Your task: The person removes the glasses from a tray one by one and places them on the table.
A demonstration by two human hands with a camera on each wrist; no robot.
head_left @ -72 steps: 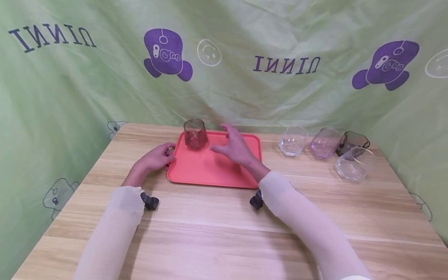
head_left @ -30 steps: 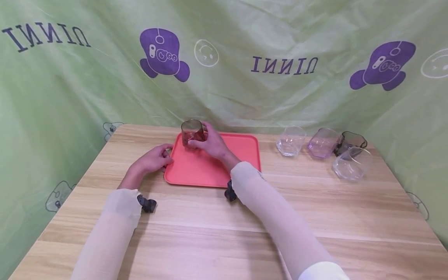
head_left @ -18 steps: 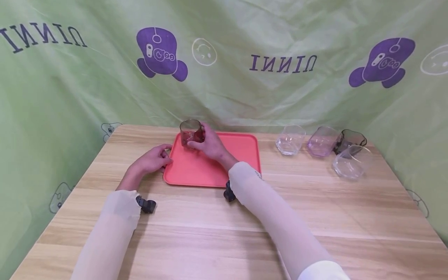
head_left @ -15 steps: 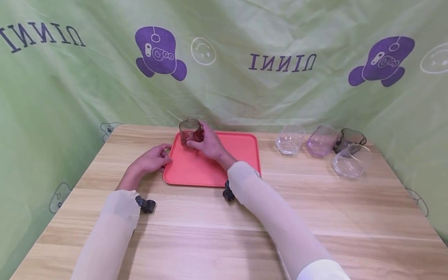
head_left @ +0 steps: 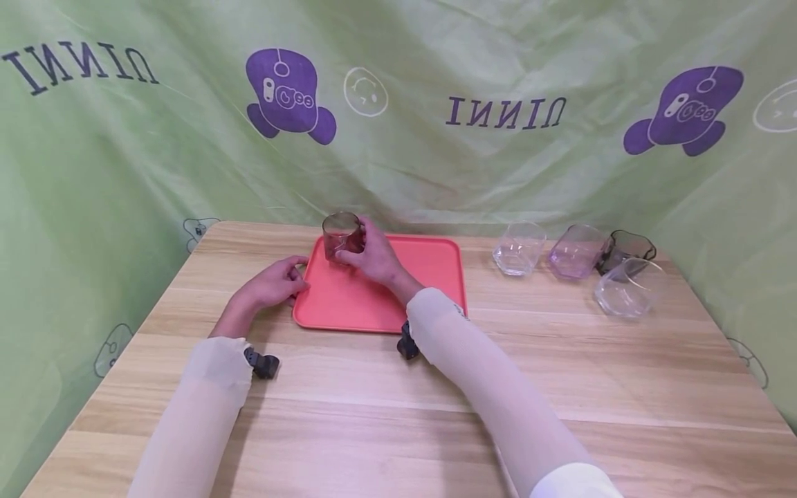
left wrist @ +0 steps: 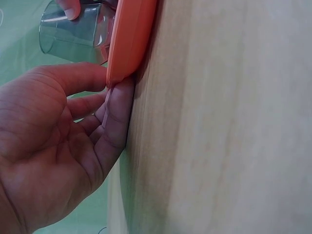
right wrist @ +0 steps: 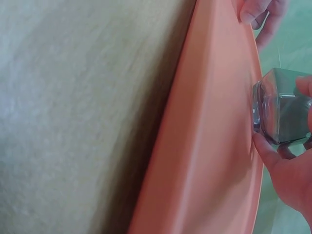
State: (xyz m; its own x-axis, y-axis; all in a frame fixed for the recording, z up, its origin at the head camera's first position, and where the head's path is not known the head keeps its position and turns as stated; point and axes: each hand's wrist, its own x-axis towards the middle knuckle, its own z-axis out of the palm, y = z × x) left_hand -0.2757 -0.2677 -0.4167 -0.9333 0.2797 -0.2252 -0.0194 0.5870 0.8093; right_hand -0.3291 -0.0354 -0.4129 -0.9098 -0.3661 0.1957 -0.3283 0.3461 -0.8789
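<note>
A smoky dark drinking glass (head_left: 337, 240) stands upright at the back left corner of a red tray (head_left: 349, 301). My right hand (head_left: 381, 258) grips this glass from its right side, thumb in front. In the right wrist view the base of the glass (right wrist: 285, 109) is at the tray's surface, and fingers wrap its wall. My left hand (head_left: 270, 283) holds the tray's left edge. The left wrist view shows the tray rim (left wrist: 129, 44) pinched between its thumb and fingers, close to the wooden tabletop.
To the right of the tray stand a clear glass (head_left: 519, 250), a purple-tinted glass (head_left: 574, 254), a dark glass (head_left: 629, 245) and another clear glass (head_left: 625, 294). A green printed curtain (head_left: 405, 166) hangs behind the wooden table (head_left: 349, 415).
My right hand has moved left from over the middle of the tray and taken hold of the dark glass. The left hand stays on the tray's edge.
</note>
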